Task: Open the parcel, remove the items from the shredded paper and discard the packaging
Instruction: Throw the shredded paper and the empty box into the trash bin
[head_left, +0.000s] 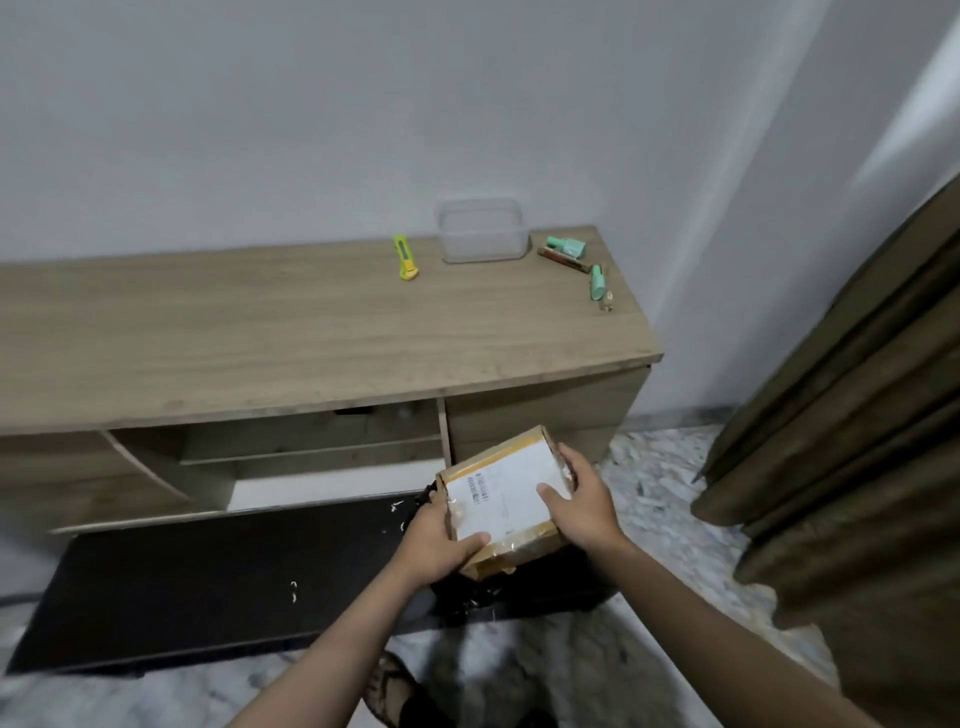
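A small cardboard parcel (501, 488) with a white shipping label and clear tape is held in the air below the desk's front edge. My left hand (434, 545) grips its near left corner, thumb on the label. My right hand (579, 501) holds its right side, thumb on top. Under the parcel lies something black (524, 582), partly hidden. On the wooden desk (260, 338) lie a yellow-green box cutter (405, 258), a clear plastic container (482, 230), and several small mint-green items with a brown stick (576, 260) at the far right.
A black flat board (208, 582) lies on the floor before the desk, with a few white paper shreds on it. A brown curtain (857, 441) hangs at the right. The floor is marbled grey. A white wall stands behind the desk.
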